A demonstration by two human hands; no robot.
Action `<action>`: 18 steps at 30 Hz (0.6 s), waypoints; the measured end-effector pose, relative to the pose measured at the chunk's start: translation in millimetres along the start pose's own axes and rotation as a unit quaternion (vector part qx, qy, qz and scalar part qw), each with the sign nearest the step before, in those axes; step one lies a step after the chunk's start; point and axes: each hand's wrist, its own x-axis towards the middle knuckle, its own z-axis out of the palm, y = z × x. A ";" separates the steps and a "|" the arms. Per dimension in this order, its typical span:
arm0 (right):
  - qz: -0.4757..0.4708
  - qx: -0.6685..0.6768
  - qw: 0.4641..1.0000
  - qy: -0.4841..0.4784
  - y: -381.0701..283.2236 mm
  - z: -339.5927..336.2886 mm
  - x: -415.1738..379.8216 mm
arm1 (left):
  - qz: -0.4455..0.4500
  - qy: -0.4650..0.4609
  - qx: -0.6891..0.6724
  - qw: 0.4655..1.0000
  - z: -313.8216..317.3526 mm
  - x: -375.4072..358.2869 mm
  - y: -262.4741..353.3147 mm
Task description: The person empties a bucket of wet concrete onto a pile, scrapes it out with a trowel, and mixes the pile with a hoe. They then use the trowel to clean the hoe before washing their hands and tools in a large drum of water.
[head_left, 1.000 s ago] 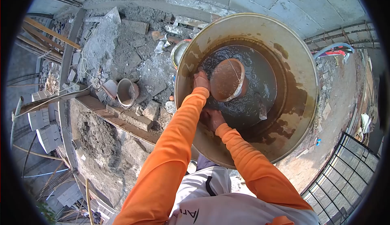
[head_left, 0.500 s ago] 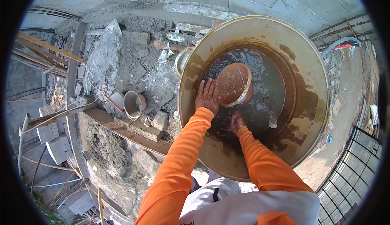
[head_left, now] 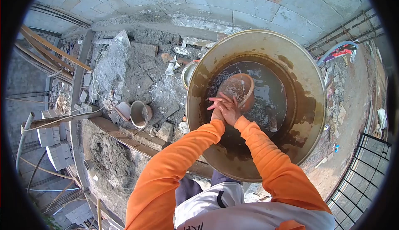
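Barrel: a big round metal barrel [head_left: 307, 63], tan and rust-stained inside, with dark rippled water at the bottom.
Bowl: a brown bowl-shaped scoop [head_left: 240, 86] with a pale rim, tilted and partly sunk in the water, near the middle of the barrel.
Left hand: the left hand [head_left: 217, 113] is over the water, just short of the bowl, pressed against the other hand and mostly hidden by it; it holds nothing that shows.
Right hand: the right hand [head_left: 226, 105] lies on top of the left, fingers spread and flat, gripping nothing, close by the bowl's near edge.
Sleeves: both arms wear orange sleeves [head_left: 183, 155] reaching over the barrel's near rim.
Change: half a second ago the hands were apart, the left flat against the bowl; now they meet, off the bowl.
Beside the barrel: a small bucket [head_left: 140, 113] on rubble to its left.
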 end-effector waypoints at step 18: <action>0.610 0.031 0.615 0.498 315.9 119.1 -134.8 | 0.157 0.034 -0.987 0.028 53.4 -17.9 -81.3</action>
